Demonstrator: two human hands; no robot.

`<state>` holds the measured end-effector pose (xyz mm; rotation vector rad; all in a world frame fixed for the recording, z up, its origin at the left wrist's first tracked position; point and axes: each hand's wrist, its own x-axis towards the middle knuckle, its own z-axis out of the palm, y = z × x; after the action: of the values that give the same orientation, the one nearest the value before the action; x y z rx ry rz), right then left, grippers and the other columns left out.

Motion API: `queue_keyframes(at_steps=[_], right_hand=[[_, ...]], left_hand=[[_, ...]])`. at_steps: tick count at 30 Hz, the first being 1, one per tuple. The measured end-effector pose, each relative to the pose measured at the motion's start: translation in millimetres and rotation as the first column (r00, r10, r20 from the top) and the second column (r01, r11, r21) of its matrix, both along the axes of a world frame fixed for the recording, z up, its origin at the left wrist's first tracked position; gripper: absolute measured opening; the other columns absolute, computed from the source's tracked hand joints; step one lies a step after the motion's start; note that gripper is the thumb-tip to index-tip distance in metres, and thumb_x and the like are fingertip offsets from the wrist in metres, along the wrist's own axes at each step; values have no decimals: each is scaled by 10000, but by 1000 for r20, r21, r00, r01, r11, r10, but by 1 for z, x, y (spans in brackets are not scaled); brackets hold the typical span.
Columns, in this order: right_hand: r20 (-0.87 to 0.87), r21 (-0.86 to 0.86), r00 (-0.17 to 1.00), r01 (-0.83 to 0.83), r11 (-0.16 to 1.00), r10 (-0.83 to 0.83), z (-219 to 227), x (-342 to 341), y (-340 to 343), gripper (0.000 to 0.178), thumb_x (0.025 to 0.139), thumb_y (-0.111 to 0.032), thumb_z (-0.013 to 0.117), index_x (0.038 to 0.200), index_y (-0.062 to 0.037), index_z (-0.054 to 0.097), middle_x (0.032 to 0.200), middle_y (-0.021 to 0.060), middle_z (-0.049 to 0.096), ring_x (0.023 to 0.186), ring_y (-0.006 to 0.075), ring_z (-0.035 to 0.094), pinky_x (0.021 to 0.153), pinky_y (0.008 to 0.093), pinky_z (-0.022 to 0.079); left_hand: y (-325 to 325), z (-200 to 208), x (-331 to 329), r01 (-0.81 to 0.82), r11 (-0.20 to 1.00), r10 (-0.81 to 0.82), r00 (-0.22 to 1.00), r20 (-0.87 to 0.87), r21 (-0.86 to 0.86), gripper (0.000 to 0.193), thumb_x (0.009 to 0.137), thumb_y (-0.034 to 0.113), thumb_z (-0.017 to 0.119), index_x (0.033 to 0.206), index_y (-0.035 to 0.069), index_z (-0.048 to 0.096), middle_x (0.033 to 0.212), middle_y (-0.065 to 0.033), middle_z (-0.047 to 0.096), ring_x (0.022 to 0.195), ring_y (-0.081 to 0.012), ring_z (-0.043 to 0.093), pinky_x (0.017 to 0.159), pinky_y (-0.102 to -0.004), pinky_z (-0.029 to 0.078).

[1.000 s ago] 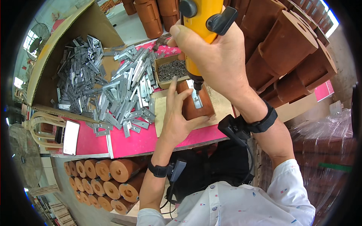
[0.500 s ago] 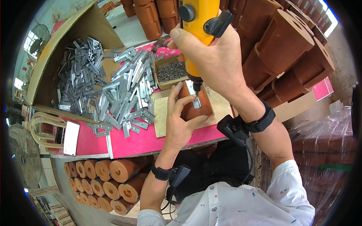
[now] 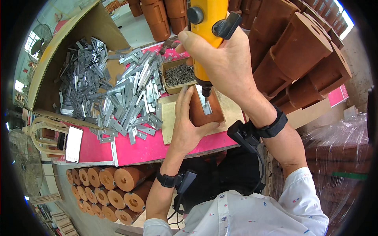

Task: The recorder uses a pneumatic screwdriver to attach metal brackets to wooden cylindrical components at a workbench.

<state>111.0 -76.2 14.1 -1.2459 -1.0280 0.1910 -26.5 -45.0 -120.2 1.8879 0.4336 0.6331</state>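
Observation:
My right hand (image 3: 230,63) is wrapped round a yellow power screwdriver (image 3: 208,29) with black knobs. Its bit points down at a silver metal plate (image 3: 207,109) lying on a reddish-brown block (image 3: 215,117). A small screw seems to stand under the tip, though the contact is too small to make out. With fingers along the left side and thumb at the near edge, my left hand (image 3: 186,128) grips the block. The block rests on a pale board (image 3: 168,131). Just behind it, a shallow cardboard box (image 3: 170,91) is full of screws.
Loose metal plates (image 3: 136,94) pile out of a large carton (image 3: 49,80) onto the pink tabletop (image 3: 138,154). Reddish-brown cylinders (image 3: 291,51) crowd the right and back. More cylinders (image 3: 128,179) are stacked below at left. A phone (image 3: 74,143) leans against a wooden stand.
My left forefinger has left the metal plate and now lies beside the other fingers along the block. The screwdriver's tip has sunk slightly. The block has shifted a little.

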Motion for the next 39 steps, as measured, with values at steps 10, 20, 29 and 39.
queue_keyframes(at_steps=[10, 20, 29, 39], right_hand=[[0, -10, 1000, -21, 1000, 21, -3, -1, 2, 342, 793, -209, 721, 1002, -7, 542, 818, 74, 620, 723, 142, 607, 681, 303, 518], [14, -32, 1000, 16, 999, -15, -3, 2, 9, 337, 760, -186, 698, 970, 14, 528, 806, 110, 623, 720, 181, 615, 687, 339, 508], [-1, -37, 1000, 25, 999, -25, -2, 0, 8, 349, 763, -186, 703, 987, 10, 520, 824, 113, 623, 737, 185, 615, 701, 348, 507], [87, -15, 994, 67, 998, -65, -1, -3, 4, 357, 777, -175, 706, 1015, -1, 505, 845, 102, 610, 749, 166, 608, 703, 330, 507]], left_hand=[[1, 1, 1, -3, 1000, 3, 1000, 4, -26, 1115, 609, 295, 916, 1479, 60, 259, 1523, -202, 227, 1411, -351, 273, 1155, -452, 284], [1, -1, 2, 8, 999, -9, 999, 31, 32, 1098, 587, 242, 928, 1468, 100, 287, 1509, -196, 231, 1396, -357, 292, 1140, -460, 307], [3, 0, 1, -6, 997, 4, 1000, 26, 79, 1097, 582, 220, 930, 1465, 97, 291, 1500, -201, 240, 1391, -362, 295, 1136, -458, 311], [1, 1, 1, -13, 999, 12, 1000, 14, 34, 1098, 579, 199, 927, 1464, 81, 288, 1499, -200, 247, 1390, -355, 300, 1138, -454, 309]])
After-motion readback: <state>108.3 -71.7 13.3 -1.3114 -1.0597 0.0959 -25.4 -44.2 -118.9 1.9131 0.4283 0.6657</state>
